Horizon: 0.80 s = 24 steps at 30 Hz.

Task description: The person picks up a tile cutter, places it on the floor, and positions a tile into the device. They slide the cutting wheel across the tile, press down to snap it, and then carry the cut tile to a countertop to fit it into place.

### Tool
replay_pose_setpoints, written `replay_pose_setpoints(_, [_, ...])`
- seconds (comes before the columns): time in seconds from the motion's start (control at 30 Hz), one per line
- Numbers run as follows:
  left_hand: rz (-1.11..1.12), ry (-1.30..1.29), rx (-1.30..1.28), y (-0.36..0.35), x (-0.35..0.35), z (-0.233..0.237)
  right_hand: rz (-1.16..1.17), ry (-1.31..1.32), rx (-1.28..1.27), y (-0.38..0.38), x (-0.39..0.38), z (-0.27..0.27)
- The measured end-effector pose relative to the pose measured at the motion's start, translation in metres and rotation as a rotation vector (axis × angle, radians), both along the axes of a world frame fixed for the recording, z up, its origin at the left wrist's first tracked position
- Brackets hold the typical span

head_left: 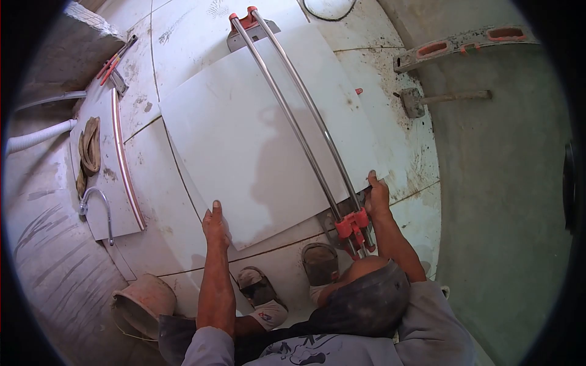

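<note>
Hose [43, 136] first, white and ribbed, over on the far left, with a crumpled brown cloth [91, 146] just beside it and a curved metal faucet [108, 207] below that. Bucket [143, 305] sits nearer the person, dirty and tipped. Left hand [216, 227] has the big pale tile [238, 140] by its near left edge, thumb up top – other fingers mostly hidden. Tile lies tilted to the floor joints, under the twin rails of the tile cutter [297, 116]. Right hand [378, 195] grips the near right corner – thumb up, fingertips out of sight – by the red carriage [352, 224]. Hammer [414, 102] and spirit level [467, 46] lie farther right.
</note>
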<state>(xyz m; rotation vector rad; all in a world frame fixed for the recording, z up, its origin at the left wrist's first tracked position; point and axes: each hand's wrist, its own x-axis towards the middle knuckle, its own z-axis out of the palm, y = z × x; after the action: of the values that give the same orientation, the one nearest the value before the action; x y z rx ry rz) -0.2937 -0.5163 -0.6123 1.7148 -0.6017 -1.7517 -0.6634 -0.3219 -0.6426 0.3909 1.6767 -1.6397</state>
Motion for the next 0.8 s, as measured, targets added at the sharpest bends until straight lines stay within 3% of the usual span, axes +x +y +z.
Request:
replay_pose_setpoints(0.6, [-0.034, -0.08, -0.008, 0.001, 0.009, -0.013, 0.037, -0.007, -0.016, -0.002, 0.0, 0.007])
replay_pose_setpoints(0.8, [-0.091, -0.007, 0.026, 0.0, 0.002, -0.003, 0.033, -0.007, 0.106, 0.002, -0.004, 0.001])
